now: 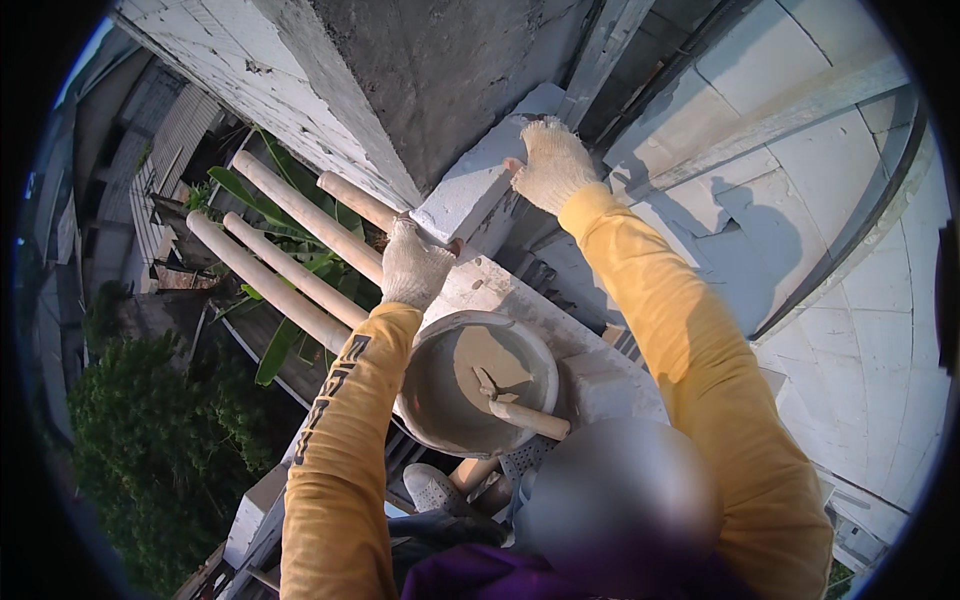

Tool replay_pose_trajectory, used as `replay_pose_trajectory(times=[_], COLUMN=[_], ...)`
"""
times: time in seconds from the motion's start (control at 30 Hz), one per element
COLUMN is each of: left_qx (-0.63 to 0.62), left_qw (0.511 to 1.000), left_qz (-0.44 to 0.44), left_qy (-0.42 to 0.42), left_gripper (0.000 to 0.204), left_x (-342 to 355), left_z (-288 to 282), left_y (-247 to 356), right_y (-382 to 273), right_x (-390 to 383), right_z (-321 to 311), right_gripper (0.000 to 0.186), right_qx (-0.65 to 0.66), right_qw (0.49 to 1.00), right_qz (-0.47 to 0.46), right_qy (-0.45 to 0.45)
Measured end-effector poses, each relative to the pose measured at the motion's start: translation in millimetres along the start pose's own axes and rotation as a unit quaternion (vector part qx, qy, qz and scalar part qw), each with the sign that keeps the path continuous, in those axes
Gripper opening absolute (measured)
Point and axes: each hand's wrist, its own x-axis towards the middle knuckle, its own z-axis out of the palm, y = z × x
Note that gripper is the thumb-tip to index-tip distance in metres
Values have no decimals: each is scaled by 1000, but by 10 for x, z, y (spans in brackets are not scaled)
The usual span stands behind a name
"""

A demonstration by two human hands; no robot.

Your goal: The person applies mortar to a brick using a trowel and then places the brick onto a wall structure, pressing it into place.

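Holding the pale grey, rectangular masonry block (465, 190) with both hands, one toward each end. Its long axis slants from between 7 and 8 o'clock to between 1 and 2, close beside the rough dark grey concrete column (430, 90) at its 11. Left hand (415, 268), cream knitted glove, grip curled on the near end; block runs off toward 1 from it. Right hand (553, 165), matching glove, grip clenched at the far end; block lies toward 8 or 9 from there. Fingertips partly hidden; can't tell if the block's underside bears on anything. Round grey bucket (552, 365) of wet grey mortar (490, 355) at the block's 6, nearer the left hand; wooden-handled metal tool (530, 418) in it, handle out over the 4 o'clock rim.
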Motion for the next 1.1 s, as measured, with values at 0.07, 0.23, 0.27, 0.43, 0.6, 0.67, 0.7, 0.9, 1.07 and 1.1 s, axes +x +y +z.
replay_pose_trajectory(times=[0.07, 0.23, 0.27, 0.43, 0.6, 0.67, 0.7, 0.9, 1.07, 1.1], left_qx=[19, -76, -138, -293, -279, -292, -308, -306, -311, -308], left_qw=[1000, 997, 988, 933, 929, 928, 928, 923, 926, 931], left_qz=[4, -22, -65, -193, -234, -229, -208, -229, -202, -187], left_qy=[-14, -10, -10, -84, -61, -38, -31, -29, -70, -55], left_gripper=[77, 88, 90, 103, 88, 81, 81, 73, 69, 69], left_x=[35, 92, 108, 81, 126, 129, 129, 99, 313, 359], left_z=[-10, 154, 185, 75, 79, 101, 130, -22, 107, 143], left_y=[-27, -170, -249, -40, 83, 13, 40, 271, 258, 267], right_y=[195, 400, 363, -33, -116, -222, -173, -95, 162, 204], right_x=[-32, 9, 27, 30, 166, 150, 158, 142, 391, 449], right_z=[254, 1249, 1433, 1933, 2172, 2121, 2140, 2168, 2272, 2286], right_gripper=[58, 91, 91, 71, 62, 59, 59, 63, 57, 55], right_qx=[212, 705, 754, 807, 801, 833, 846, 850, 850, 850], right_qw=[965, 613, 546, 471, 442, 391, 370, 383, 379, 361], right_qz=[136, 357, 364, 354, 400, 389, 383, 362, 366, 382], right_qy=[73, 11, 1, -29, -48, -34, -20, 3, 30, 39])
